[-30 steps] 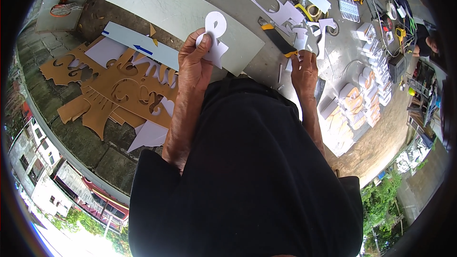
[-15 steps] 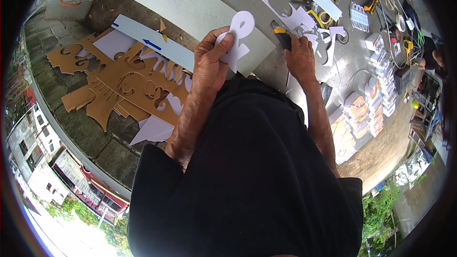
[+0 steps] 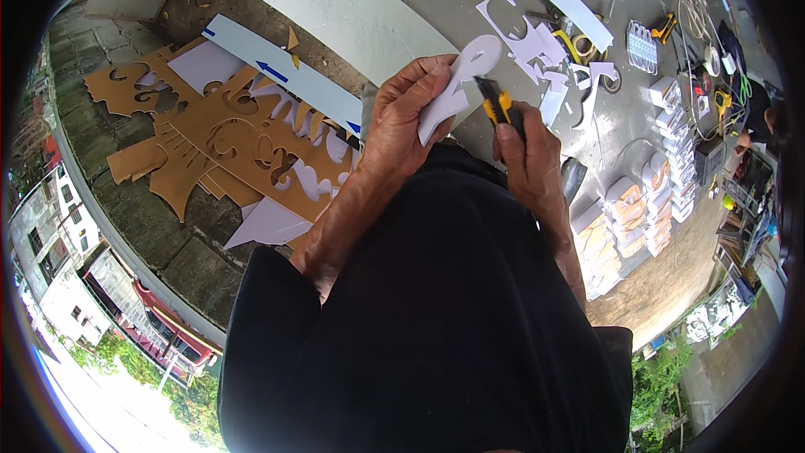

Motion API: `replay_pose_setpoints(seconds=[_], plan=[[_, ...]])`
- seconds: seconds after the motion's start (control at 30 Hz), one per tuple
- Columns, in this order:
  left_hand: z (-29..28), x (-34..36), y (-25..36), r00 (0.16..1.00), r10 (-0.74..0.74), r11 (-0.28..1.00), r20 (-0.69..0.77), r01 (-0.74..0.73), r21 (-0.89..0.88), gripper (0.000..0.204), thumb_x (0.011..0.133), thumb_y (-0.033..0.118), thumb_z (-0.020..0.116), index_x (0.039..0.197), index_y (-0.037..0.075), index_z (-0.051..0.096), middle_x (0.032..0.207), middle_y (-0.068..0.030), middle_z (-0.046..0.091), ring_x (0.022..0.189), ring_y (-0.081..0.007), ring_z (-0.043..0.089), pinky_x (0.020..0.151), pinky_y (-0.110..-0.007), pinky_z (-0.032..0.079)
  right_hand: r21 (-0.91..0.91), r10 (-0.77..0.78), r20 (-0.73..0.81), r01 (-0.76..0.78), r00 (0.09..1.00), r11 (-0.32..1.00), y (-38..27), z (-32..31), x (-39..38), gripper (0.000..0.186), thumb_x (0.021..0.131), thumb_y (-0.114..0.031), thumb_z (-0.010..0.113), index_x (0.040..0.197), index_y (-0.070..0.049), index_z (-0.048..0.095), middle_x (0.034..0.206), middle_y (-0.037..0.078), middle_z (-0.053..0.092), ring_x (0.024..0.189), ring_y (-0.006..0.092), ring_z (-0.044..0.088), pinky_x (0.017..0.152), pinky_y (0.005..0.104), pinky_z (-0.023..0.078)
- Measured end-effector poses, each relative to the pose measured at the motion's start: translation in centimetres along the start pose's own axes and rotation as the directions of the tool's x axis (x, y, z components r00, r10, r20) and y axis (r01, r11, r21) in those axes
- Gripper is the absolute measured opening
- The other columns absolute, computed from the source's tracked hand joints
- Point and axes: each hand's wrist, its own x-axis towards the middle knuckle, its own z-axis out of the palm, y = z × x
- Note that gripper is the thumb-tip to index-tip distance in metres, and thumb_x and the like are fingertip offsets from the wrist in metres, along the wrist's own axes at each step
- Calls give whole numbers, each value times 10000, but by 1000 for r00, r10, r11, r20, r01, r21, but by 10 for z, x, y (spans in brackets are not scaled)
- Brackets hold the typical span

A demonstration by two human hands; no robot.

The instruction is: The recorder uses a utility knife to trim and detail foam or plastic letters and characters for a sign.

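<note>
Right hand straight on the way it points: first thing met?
Likely the flat white cut-out with a looped end, held in the left hand: the black-and-yellow utility knife in the right hand points at its edge. Depth unclear; they may be touching.

Seen from above, the torso (image 3: pixel 428 310) fills the lower middle of the frame. The left forearm (image 3: pixel 348 214) slants up rightward to the left hand (image 3: pixel 408 109), upper centre, thumb pressed against bent fingers (image 3: pixel 419 70). Right of centre, the right forearm (image 3: pixel 560 231) rises more steeply; the right hand (image 3: pixel 532 151) is curled in a grip, near the left but apart.
</note>
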Motion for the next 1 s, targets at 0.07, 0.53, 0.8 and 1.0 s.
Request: replay_pose_setpoints(seconds=[0.07, 0.53, 0.8, 1.0], plan=[[7, -1, 0, 1000, 4, 999, -7, -4, 46, 263, 979, 205, 621, 1133, -5, 648, 843, -51, 679, 539, -41, 536, 404, -183, 384, -153, -266, -63, 254, 962, 955, 3, 5, 2, 220, 985, -124, 556, 1139, 23, 499, 904, 210, 596, 663, 350, 623, 582, 404, 478], [13, -6, 0, 999, -10, 997, -46, 13, 72, 246, 982, 203, 613, 1122, 5, 653, 803, -37, 664, 533, -31, 539, 404, -172, 396, -368, -437, -116, 370, 892, 853, 14, 10, 3, 241, 954, -99, 586, 1138, 11, 475, 896, 196, 585, 667, 387, 633, 537, 427, 490], [8, -3, -2, 1000, -25, 998, -4, 26, 55, 224, 976, 175, 614, 1103, -5, 659, 800, -61, 674, 516, -51, 541, 391, -186, 390, -434, -433, -139, 338, 890, 835, 10, 17, -1, 241, 946, -78, 600, 1132, 14, 479, 888, 186, 586, 661, 378, 635, 533, 420, 493], [3, -2, -3, 999, -43, 992, -25, 45, 120, 262, 987, 206, 599, 1126, -10, 650, 775, -13, 632, 510, -17, 486, 398, -170, 363, -335, -331, -89, 285, 939, 898, 5, 16, -4, 238, 942, -69, 608, 1138, 18, 505, 895, 188, 602, 672, 377, 639, 549, 419, 496]])
